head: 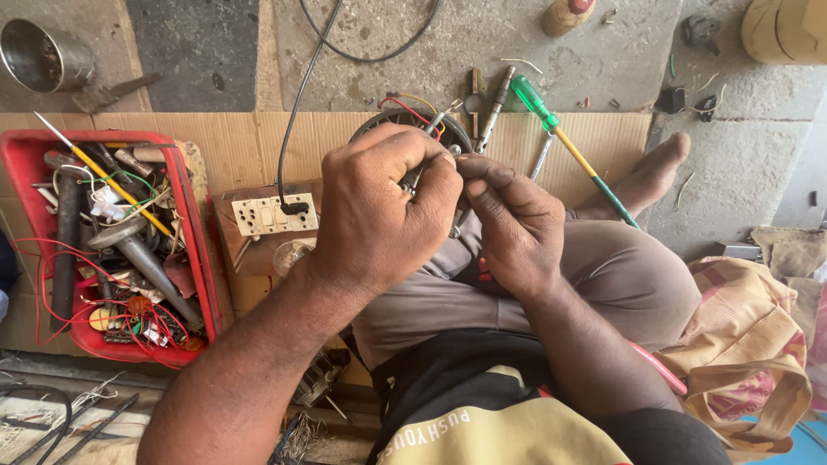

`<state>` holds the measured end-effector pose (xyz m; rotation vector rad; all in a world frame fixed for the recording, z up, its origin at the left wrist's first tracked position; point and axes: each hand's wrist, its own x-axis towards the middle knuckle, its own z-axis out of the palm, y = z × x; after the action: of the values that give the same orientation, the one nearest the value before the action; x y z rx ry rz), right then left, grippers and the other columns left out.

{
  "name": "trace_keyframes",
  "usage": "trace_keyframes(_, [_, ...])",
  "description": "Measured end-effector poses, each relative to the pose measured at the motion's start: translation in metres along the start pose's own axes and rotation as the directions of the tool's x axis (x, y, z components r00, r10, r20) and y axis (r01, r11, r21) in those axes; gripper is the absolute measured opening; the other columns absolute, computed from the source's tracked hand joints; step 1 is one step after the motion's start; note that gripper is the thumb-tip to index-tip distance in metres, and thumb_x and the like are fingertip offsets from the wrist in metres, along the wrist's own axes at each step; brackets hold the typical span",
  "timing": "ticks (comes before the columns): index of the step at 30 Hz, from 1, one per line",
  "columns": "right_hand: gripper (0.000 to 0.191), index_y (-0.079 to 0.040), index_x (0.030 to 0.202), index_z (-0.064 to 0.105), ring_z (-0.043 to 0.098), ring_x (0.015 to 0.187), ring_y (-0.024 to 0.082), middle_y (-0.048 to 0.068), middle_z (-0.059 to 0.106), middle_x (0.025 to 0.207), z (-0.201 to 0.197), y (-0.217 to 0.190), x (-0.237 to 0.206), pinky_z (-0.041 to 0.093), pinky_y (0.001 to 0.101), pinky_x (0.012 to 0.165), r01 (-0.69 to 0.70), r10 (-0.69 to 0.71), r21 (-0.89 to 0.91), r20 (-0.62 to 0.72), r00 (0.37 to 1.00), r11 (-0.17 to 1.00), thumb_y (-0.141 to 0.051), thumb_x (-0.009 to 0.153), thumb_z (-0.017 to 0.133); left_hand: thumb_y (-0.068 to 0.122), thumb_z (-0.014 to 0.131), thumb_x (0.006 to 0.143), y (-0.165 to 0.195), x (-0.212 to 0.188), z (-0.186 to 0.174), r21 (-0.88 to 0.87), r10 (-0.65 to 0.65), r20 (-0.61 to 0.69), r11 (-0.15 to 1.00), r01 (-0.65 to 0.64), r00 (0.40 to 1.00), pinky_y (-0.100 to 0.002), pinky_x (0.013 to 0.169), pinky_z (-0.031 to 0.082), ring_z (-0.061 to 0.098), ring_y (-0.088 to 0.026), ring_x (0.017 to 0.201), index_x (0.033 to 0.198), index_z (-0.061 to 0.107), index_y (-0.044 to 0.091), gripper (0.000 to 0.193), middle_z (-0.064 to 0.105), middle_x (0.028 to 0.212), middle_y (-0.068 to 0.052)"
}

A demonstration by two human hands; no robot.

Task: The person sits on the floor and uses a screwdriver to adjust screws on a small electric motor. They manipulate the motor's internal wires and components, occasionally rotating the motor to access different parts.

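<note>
Both hands (388, 202) (508, 220) pinch metal tool (412, 179); red tray (200, 250) w/ tools, wires.

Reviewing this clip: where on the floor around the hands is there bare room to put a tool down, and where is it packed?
Bare cardboard lies between the red tray and the switch board. Open concrete runs beyond the cardboard's far edge, crossed by a black cable. Crowded: the tray itself, and the spot by the green screwdriver, where loose tools lie. Both the left hand and the right hand cover the round part.

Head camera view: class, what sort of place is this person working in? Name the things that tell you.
Probably an informal floor-level electrical repair spot. A red tray holds tools and loose wires, a switch-and-socket board lies on cardboard, and screwdrivers such as the green-handled one lie on the concrete floor.
</note>
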<state>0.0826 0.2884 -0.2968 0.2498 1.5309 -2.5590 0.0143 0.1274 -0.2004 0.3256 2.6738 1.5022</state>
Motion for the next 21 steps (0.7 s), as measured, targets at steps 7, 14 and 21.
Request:
trace_keyframes(7, [0.022,0.009,0.129,0.065,0.064,0.119,0.018,0.015,0.068,0.133,0.002,0.002,-0.002,0.054,0.0319,0.106,0.027,-0.026,0.038,-0.016,1.000,0.999,0.002,0.110,0.058,0.003,0.066,0.093,-0.002,0.004,-0.001,-0.058,0.009,0.005,0.998,-0.009,1.000,-0.032,0.068,0.058,0.073,-0.018,0.077,0.086,0.071,-0.001,0.009,0.071,0.085,-0.010])
trace_keyframes(14, [0.021,0.008,0.127,0.068,0.067,0.117,0.017,0.016,0.071,0.129,0.006,-0.004,-0.002,0.056,0.0301,0.104,0.088,-0.091,-0.212,-0.001,0.996,0.973,0.001,0.108,0.060,0.004,0.064,0.094,-0.006,0.007,0.001,-0.013,-0.057,0.063,0.998,0.057,0.996,-0.033,0.060,0.055,0.069,-0.018,0.069,0.081,0.066,-0.001,0.014,0.067,0.079,-0.010])
trace_keyframes(21, [0.021,0.008,0.128,0.065,0.065,0.123,0.019,0.017,0.068,0.134,0.011,-0.004,-0.002,0.054,0.0326,0.110,0.089,-0.091,-0.084,-0.023,0.996,0.992,0.000,0.110,0.058,0.004,0.062,0.095,-0.011,0.007,0.003,-0.011,-0.021,0.061,1.000,0.021,0.998,-0.036,0.062,0.054,0.066,-0.020,0.071,0.078,0.063,-0.001,0.017,0.064,0.077,-0.012])
